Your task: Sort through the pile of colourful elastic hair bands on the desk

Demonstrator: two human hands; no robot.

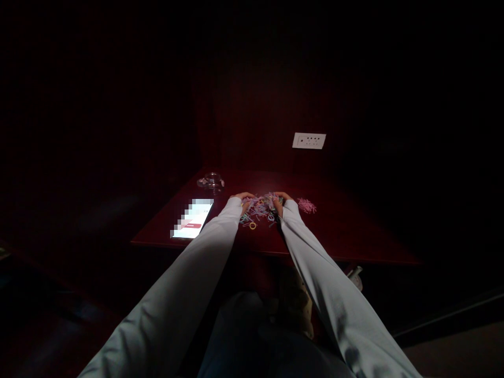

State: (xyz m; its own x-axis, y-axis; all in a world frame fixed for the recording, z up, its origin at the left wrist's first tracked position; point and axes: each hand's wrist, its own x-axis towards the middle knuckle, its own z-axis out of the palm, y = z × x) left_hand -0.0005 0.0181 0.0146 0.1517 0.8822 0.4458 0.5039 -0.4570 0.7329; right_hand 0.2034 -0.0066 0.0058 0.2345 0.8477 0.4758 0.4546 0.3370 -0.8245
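A loose heap of small, thin, multicoloured pieces (259,207), pink, lilac, green and white, lies on a dark red table; their exact kind is too small to make out. My left hand (244,200) curls around the heap's left side, its thumb towards me. From the right, my right hand (279,201) curves in the same way, with some of the pieces between thumb and fingers. A yellow ring (252,226) lies at the heap's near edge. Just right of my right hand is a separate pile of pink pieces (307,205).
Left of my left forearm lies a phone (199,218) with a lit screen. Behind it stands a clear glass dish (213,181). A white socket plate (309,140) is on the back wall. The table's front edge (260,253) runs under my forearms. Surroundings are very dark.
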